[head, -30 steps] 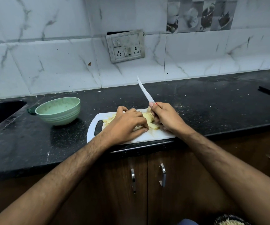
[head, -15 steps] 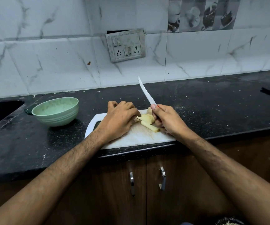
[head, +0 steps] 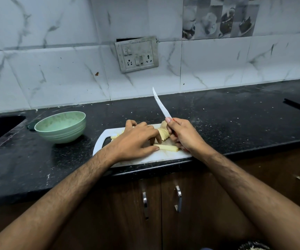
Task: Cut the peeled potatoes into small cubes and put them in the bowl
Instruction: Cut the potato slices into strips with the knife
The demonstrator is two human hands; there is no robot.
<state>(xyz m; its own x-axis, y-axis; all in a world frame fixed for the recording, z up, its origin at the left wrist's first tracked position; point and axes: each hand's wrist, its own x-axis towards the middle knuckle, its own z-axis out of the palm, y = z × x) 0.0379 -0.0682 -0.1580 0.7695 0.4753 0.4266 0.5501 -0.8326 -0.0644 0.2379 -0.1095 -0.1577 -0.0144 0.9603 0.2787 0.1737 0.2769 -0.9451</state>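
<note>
Pale green ribbed bowl: on the black speckled stone countertop, left of the board, holding no potato. Pale yellow potato slices: fanned on the white plastic cutting board, one strip lying nearest. Left hand: fingers extended, touching the slices. Right hand: gripping a white-bladed knife, tip raised. Backdrop: marbled white wall tiles, grey switch-and-socket plate, brown cabinet doors.
</note>
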